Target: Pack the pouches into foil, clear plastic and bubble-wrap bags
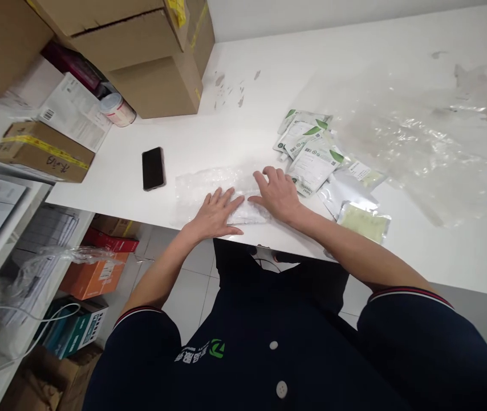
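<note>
A sheet of clear bubble wrap [209, 178] lies on the white table near its front edge, partly folded over at the side close to me. My left hand [216, 214] rests on it with fingers spread. My right hand [278, 194] touches the right end of the wrap, its fingers bent and apart, with no object seen in them. Whether something lies inside the folded part cannot be made out. Just right of my right hand is a pile of white and green pouches [315, 162], with a silvery packet [364, 221] in front of it.
A black phone [153, 168] lies left of the wrap. Cardboard boxes [153, 80] and a small tin [117, 109] stand at the back left. A large clear plastic sheet [423, 154] covers the right side of the white table [243, 137]. Shelves with boxes are at lower left.
</note>
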Demonstrator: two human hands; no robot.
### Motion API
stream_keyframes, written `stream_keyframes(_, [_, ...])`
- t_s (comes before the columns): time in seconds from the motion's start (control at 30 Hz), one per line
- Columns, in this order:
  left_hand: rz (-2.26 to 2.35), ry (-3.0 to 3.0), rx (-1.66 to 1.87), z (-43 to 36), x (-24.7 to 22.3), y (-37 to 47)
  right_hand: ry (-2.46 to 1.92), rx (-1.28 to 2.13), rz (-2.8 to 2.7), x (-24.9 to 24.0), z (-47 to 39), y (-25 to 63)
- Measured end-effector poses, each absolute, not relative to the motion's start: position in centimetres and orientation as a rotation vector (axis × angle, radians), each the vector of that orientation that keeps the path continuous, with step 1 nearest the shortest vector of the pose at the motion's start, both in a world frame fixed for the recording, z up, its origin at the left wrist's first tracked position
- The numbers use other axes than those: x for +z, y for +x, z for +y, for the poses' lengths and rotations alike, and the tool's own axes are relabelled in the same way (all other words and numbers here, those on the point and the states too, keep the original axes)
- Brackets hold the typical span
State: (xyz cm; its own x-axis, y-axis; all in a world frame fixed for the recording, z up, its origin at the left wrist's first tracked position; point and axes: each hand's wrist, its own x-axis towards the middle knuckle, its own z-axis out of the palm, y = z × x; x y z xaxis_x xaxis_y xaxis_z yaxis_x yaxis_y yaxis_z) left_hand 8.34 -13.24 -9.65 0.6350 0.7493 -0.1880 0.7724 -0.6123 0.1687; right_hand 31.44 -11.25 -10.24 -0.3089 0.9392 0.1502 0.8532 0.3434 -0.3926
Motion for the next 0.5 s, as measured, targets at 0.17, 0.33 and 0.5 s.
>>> stream_keyframes(0.17, [1.329, 2.682, -0.059, -14.0, -10.7, 8.5, -0.913, 0.740, -2.590, -12.3, -11.1, 33.6])
stream_keyframes(0.33, [1.453, 2.658, -0.134, -15.8, -9.2, 8.6, -0.834, 0.822, -2.591, -13.4, -10.3, 34.3])
stream_keyframes(0.5, [1.642, 2.386, -0.181, -15.0, -4.5, 6.6, -1.017, 1.076, -2.372, -11.1, -8.3, 33.6])
